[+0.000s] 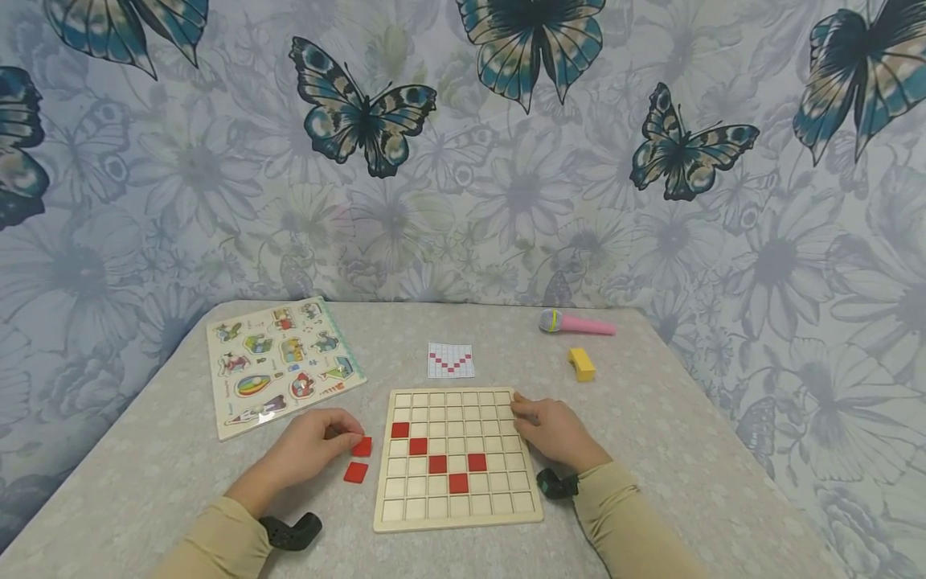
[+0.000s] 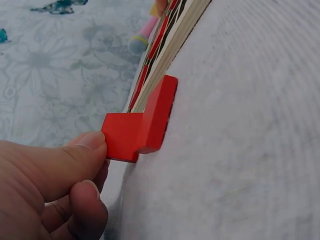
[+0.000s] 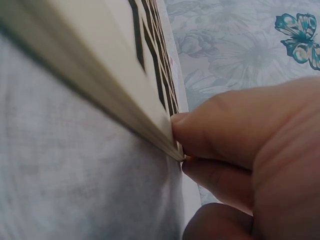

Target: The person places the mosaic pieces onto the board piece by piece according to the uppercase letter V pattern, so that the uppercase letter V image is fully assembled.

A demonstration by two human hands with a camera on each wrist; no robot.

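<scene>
My left hand (image 1: 316,444) pinches a red square tile (image 2: 122,136) between thumb and fingers, left of the wooden grid board (image 1: 407,508). In the left wrist view this tile is tilted up off the table. A second red tile (image 1: 355,472) lies on the table just nearer to me. Several red tiles sit in the board's cells, running diagonally down from the left and one step up again at a tile (image 1: 477,462). My right hand (image 1: 560,430) grips the board's right edge near its far corner; the right wrist view shows the thumb on top.
Behind the board lies a small pattern card (image 1: 451,361) with red squares in a V. A picture puzzle board (image 1: 289,362) is at the back left. At the back right are a pink toy microphone (image 1: 586,325) and a yellow block (image 1: 582,365). A butterfly-patterned wall (image 1: 499,241) stands behind the table.
</scene>
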